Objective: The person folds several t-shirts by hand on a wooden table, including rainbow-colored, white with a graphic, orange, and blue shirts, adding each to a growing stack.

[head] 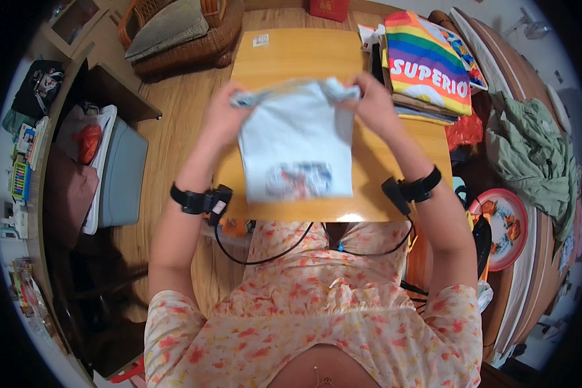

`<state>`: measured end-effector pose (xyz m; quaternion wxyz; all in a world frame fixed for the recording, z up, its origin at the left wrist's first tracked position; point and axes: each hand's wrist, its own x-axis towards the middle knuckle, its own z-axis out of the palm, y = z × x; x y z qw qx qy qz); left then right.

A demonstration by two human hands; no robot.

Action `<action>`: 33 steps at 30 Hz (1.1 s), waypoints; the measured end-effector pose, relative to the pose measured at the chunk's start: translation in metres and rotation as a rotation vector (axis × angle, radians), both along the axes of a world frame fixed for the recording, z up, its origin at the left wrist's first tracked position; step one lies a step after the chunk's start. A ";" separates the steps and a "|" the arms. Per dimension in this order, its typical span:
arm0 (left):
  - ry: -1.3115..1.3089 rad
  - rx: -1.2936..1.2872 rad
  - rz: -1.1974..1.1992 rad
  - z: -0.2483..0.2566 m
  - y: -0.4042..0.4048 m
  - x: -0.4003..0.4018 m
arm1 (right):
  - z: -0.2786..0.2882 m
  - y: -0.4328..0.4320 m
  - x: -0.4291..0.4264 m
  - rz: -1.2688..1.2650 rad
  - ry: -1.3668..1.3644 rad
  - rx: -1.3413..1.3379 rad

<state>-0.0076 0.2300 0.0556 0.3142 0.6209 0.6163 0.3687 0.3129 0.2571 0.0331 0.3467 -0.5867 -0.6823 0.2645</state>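
A light blue garment (298, 138), apparently folded, hangs or lies over the near half of the wooden table (300, 53). Its lower part bears a blurred dark and red print (300, 179). My left hand (228, 114) grips the bunched far left corner. At the far right corner, my right hand (372, 103) pinches another crumpled part of the fabric. Both hands are slightly blurred, and the fabric between them sags a little. Whether its near edge touches the tabletop, I cannot tell.
A stack of folded clothes with a rainbow-striped garment (426, 63) on top sits at the table's far right. Right of it are a bed with a green garment (528, 155) and a floral tray (502, 228). A wicker chair (184, 39) and a grey-blue bin (123, 169) stand left.
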 end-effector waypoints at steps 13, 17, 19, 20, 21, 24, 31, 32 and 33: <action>0.225 0.179 -0.655 0.052 -0.102 0.032 | 0.006 -0.057 0.033 0.222 -0.286 0.427; 0.394 0.246 -0.549 -0.031 -0.066 -0.011 | -0.005 -0.125 -0.008 0.570 -0.203 0.433; 0.768 0.312 -0.417 -0.056 -0.057 -0.024 | -0.013 -0.159 -0.027 0.670 -0.172 0.428; 0.739 0.411 -0.397 -0.064 -0.060 -0.025 | -0.015 -0.168 -0.026 0.705 -0.219 0.417; 0.742 0.415 -0.405 -0.059 -0.065 -0.021 | -0.018 -0.172 -0.024 0.740 -0.263 0.405; 0.838 0.325 -0.446 -0.048 -0.084 -0.001 | -0.028 -0.165 0.008 0.641 -0.396 0.377; 0.351 0.009 -0.874 -0.019 -0.129 0.037 | -0.001 -0.142 0.070 0.212 -0.655 0.392; 0.338 0.135 -0.709 -0.026 -0.120 0.034 | -0.004 -0.145 0.072 0.151 -0.582 0.286; 0.324 0.252 -0.538 -0.033 -0.111 0.029 | -0.006 -0.149 0.072 0.095 -0.503 0.177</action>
